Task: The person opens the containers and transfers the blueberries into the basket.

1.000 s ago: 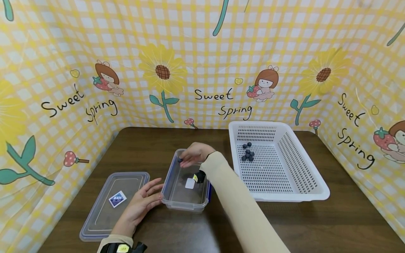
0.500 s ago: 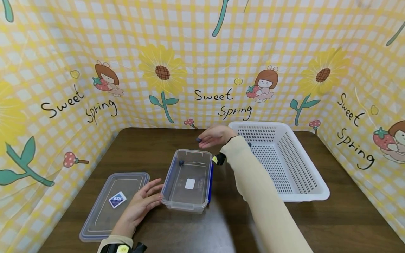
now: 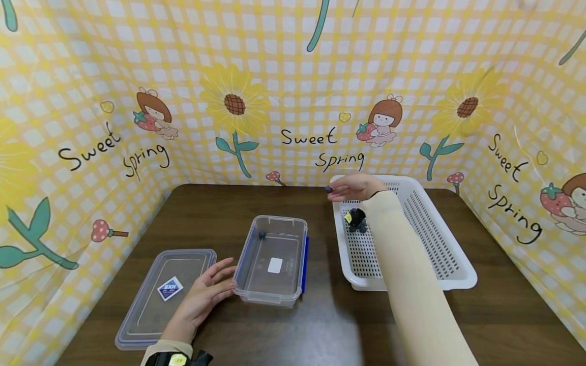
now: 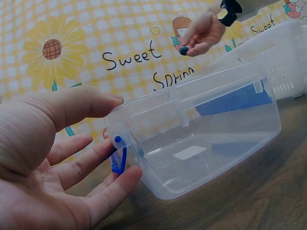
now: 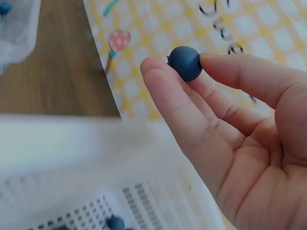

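Note:
My right hand (image 3: pixel 356 187) pinches a blueberry (image 5: pixel 185 63) between thumb and fingertips, above the back left corner of the white basket (image 3: pixel 458 277). Several more blueberries (image 3: pixel 359 227) lie in that basket, partly hidden by the wrist camera and sleeve. A clear plastic box (image 3: pixel 270 297) with blue side latches stands left of the basket, one blueberry (image 3: pixel 262 235) near its far left corner. My left hand (image 3: pixel 203 297) touches the box's near left side with loosely extended fingers. In the left wrist view its fingers are around a blue latch (image 4: pixel 118 158), gripping nothing.
A clear lid (image 3: pixel 146 315) with a blue and white label lies on the brown table (image 3: pixel 316 325), left of the box and partly behind the left hand. A yellow checked cloth (image 3: pixel 293 91) hangs at the back and both sides.
My right hand has come up out of the box and moved right to the basket's back left corner, a blueberry in its fingers. One blueberry stays in the box. The left hand is still.

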`<state>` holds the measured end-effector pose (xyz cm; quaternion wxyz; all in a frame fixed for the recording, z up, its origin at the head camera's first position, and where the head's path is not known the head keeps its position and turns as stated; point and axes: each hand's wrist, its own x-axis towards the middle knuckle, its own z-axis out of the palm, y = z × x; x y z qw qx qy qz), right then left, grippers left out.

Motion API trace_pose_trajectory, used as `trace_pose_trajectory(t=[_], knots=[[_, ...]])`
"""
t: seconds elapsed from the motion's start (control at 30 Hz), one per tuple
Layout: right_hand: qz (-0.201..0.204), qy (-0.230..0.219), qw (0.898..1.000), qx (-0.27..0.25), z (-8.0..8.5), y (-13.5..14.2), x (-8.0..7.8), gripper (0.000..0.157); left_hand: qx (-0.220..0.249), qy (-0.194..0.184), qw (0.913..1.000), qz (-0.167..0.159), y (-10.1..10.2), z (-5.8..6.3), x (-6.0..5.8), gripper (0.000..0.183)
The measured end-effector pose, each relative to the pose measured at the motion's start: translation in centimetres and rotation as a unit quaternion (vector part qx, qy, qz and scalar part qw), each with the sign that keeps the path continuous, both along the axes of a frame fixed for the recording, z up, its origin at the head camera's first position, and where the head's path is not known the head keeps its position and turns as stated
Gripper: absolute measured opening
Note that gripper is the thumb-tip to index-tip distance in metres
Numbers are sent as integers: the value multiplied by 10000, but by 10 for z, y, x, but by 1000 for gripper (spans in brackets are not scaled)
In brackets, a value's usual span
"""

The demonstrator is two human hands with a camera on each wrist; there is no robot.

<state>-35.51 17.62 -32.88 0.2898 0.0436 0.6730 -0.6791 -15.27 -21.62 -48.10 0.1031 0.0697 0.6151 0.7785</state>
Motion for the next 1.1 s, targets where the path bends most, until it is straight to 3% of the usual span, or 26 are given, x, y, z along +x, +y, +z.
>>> trace_pose_trajectory(t=[0.2, 0.43, 0.73, 0.93, 1.1], knots=[[-345, -263, 9990, -134, -9, 32, 3, 12, 56, 43, 10000, -62, 0, -2, -1, 54], [-345, -235, 9982, 434, -25, 54, 12, 14, 74, 101, 9999, -70, -1, -2, 0, 54], [-630, -377, 9940, 817, -52, 61, 18, 26, 72, 53, 9999, -70, -2, -1, 1, 54], [-631, -461, 9922, 975, -58, 60, 19, 31, 16, -11, 10000, -14, -1, 0, 1, 54], [-890, -682, 9890, 961, -61, 59, 18, 33, -59, -40, 10000, 5, -1, 0, 0, 56]])
